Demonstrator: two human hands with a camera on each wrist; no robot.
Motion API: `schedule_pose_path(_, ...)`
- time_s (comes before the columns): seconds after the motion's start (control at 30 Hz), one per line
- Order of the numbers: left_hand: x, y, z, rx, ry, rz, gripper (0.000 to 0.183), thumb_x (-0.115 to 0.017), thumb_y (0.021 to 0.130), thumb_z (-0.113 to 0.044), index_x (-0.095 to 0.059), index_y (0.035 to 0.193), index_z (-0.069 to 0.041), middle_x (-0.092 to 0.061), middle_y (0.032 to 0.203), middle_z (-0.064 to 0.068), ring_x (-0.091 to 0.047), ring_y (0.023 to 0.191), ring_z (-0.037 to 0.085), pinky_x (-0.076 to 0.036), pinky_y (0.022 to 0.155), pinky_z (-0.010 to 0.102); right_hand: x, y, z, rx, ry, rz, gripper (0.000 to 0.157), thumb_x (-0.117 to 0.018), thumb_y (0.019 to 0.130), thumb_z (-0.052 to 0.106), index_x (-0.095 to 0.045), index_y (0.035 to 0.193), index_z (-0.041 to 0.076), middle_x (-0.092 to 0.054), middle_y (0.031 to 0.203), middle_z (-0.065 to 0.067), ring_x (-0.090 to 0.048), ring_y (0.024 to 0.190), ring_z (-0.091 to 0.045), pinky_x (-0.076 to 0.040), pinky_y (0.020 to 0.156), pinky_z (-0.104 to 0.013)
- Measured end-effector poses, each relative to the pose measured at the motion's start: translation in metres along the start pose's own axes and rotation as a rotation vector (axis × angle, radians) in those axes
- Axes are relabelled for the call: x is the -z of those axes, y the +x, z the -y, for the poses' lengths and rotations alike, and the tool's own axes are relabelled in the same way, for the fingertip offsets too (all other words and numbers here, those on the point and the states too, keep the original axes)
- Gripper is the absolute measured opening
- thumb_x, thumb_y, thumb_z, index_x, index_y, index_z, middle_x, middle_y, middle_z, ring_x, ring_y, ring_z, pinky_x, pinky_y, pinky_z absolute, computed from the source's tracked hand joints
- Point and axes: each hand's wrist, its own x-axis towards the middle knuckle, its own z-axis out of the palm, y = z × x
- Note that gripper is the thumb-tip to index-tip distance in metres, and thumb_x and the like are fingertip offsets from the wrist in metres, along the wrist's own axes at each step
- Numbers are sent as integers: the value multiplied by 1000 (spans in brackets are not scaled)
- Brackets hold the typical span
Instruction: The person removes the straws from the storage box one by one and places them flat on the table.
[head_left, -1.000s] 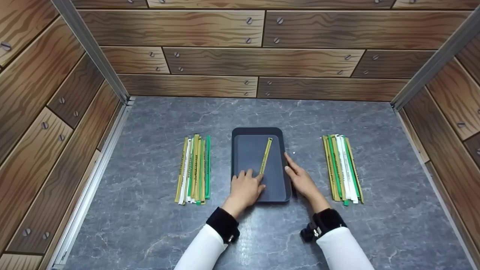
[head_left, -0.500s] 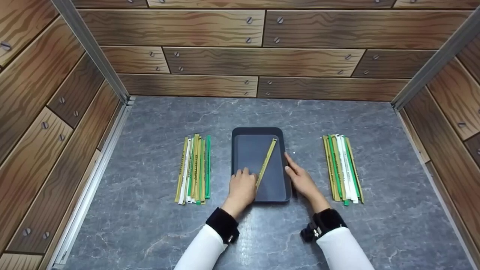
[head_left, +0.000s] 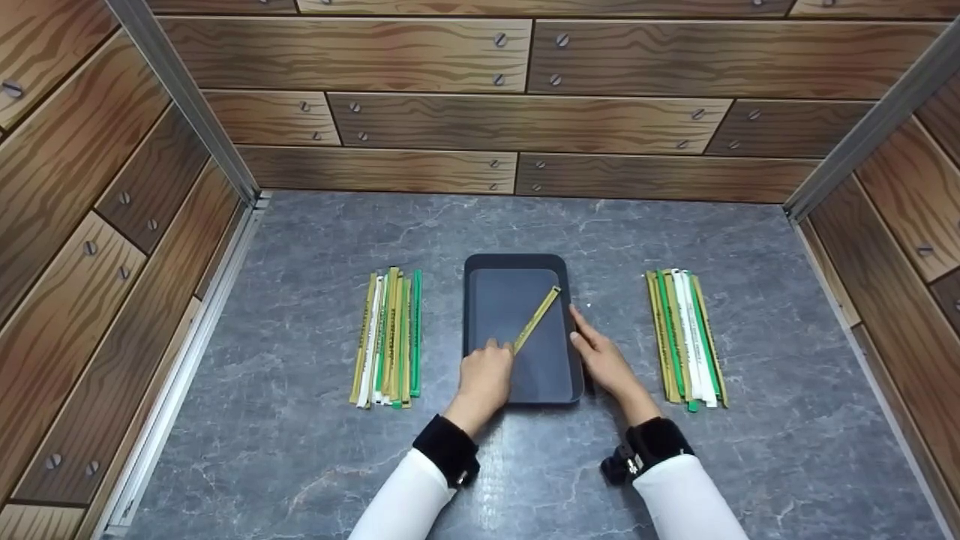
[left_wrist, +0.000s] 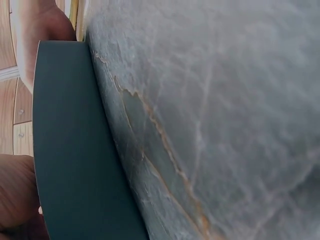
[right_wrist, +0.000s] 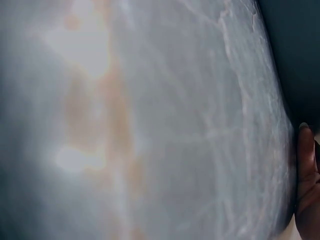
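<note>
In the head view, a dark grey rectangular tray (head_left: 551, 379) lies at the middle of the table. My left hand (head_left: 486, 373) is over its near left part, fingers curled, and grips the lower end of a thin gold wrapped stick (head_left: 537, 320) with dark print. The stick slants up to the right across the tray; its lower end is hidden by the hand. My right hand (head_left: 606, 365) rests against the tray's right wall with fingers stretched along it. The left wrist view shows the tray's outer wall (left_wrist: 80, 140) close up, and the right wrist view catches the right thumb (right_wrist: 306, 155).
Left of the tray lies a bundle of gold, green and white wrapped sticks (head_left: 386, 337). A similar bundle (head_left: 684, 337) lies to the right. Wood-patterned panels (head_left: 375, 169) enclose the marbled grey table (head_left: 315, 465) at the back and both sides.
The left fingers, spread at first beside the stick, have curled round its lower end. The stick's far end has swung to the right. The right hand and tray stay put.
</note>
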Motion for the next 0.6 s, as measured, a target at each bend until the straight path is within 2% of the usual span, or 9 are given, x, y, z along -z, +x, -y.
schedule_pose_path(0.17,-1,0,-1,11,4,-10,10,-68,86,-4,-70,95,-6,-60,76,10,-64,61,28,-53,49,40,-1,1,-2,10,9,-8,52,-47,105,20,-32,154,16,-31,154,-15,-29,141,-35,-22,114,-48)
schedule_pose_path(0.47,2,1,-1,49,-35,-24,5,-68,85,-3,-66,84,-7,-65,70,12,-65,60,30,-52,48,40,-1,1,-2,16,1,-3,52,-47,105,19,-31,155,15,-30,155,-13,-28,142,-34,-21,115,-47)
schedule_pose_path(0.6,5,1,-1,49,-37,-7,7,-69,85,-2,-67,89,-7,-66,73,12,-66,63,30,-53,51,40,0,0,0,-13,-12,1,53,-46,105,22,-30,155,19,-30,155,-13,-28,142,-34,-21,114,-48)
